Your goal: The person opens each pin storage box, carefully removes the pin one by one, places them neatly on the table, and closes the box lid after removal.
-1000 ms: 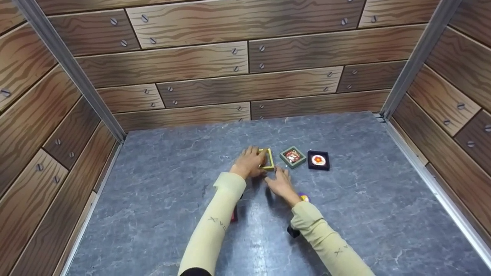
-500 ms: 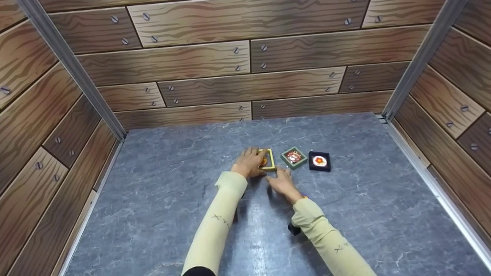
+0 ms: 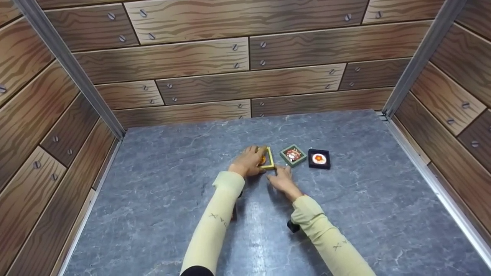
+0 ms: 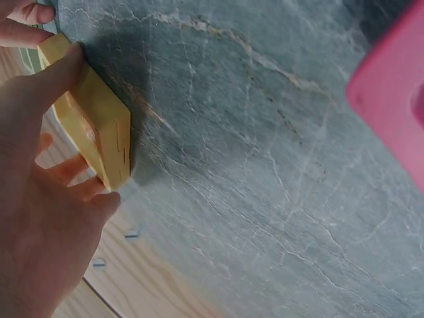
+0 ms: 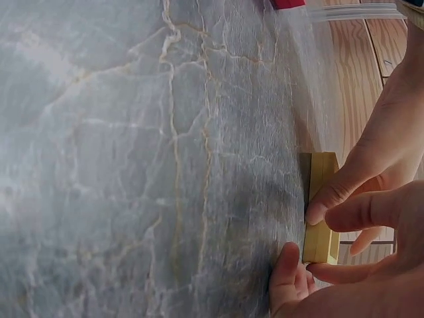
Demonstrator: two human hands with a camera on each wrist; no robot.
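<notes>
A shallow yellow square box (image 3: 271, 158), with a round orange picture inside, lies on the marbled table top. My left hand (image 3: 250, 160) grips it from the left, covering part of it. In the left wrist view, that thumb lies along the near side of the yellow box (image 4: 99, 112) and other fingers reach its side. My right hand (image 3: 283, 180) is at the near right corner, its index fingertip touching or very close to the box. From the right wrist, the right hand (image 5: 371, 265) shows beside the box (image 5: 321, 205), thumb and index apart.
Right of the yellow box lie a green square box (image 3: 293, 155) with a red picture and a black square box (image 3: 319, 158) with a flower picture. A pink object (image 4: 397, 99) is near the left wrist. Wood-patterned walls (image 3: 245, 57) enclose the table's back and sides.
The orange picture inside the yellow box has come into view beside my left fingers. The purple and yellow item by my right wrist is now hidden. Both hands stay almost in place.
</notes>
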